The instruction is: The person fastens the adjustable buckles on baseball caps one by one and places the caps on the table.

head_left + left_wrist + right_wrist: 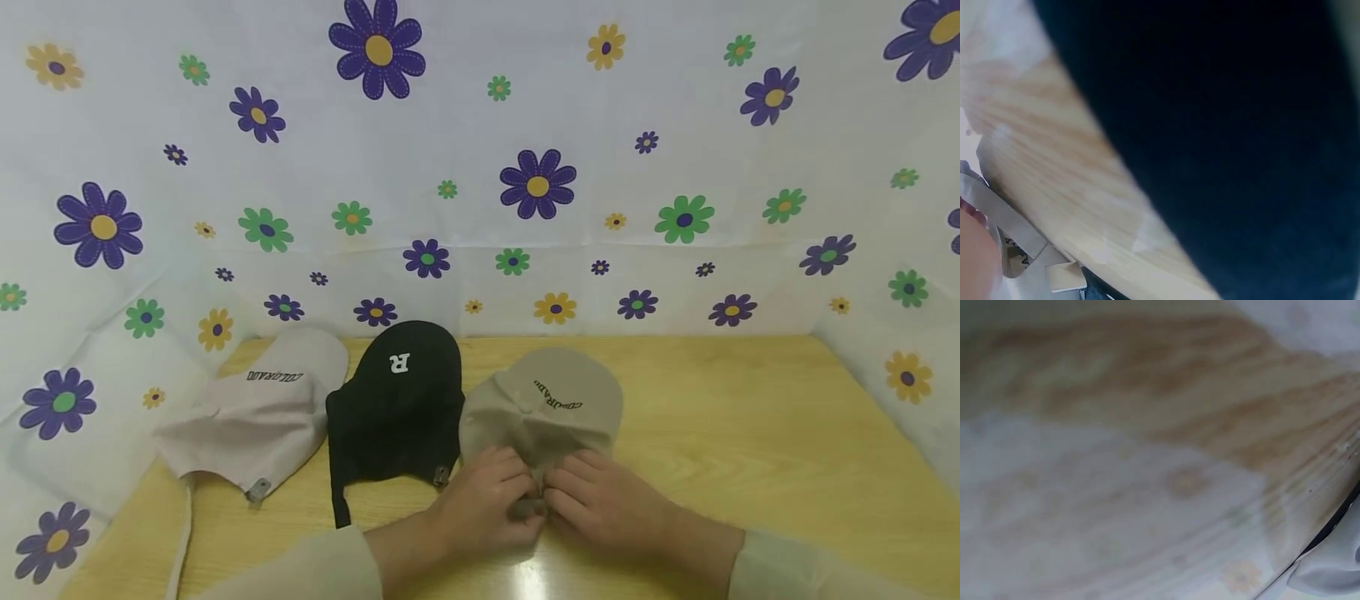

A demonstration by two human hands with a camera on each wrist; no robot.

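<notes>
A beige baseball cap [558, 392] with dark COLORADO lettering lies on the wooden table, its back edge toward me. Both hands are at that edge, close together. The left hand [483, 504] grips it with curled fingers, and a small greyish piece [527, 507] shows beside the thumb. From the other side, the right hand [603, 500] holds the same edge, fingers bent over the fabric. The hands hide the cap's strap area. Left of the left hand lies a black cap [397, 417] with a white R, which looms dark in the left wrist view.
At the far left sits a pale cap [251, 408] with COLORADO lettering, a metal buckle [258, 490] and a strap [180, 533] hanging toward the front. Behind the wooden table [720, 417] hangs a white cloth [465, 133] printed with flowers, also at both sides.
</notes>
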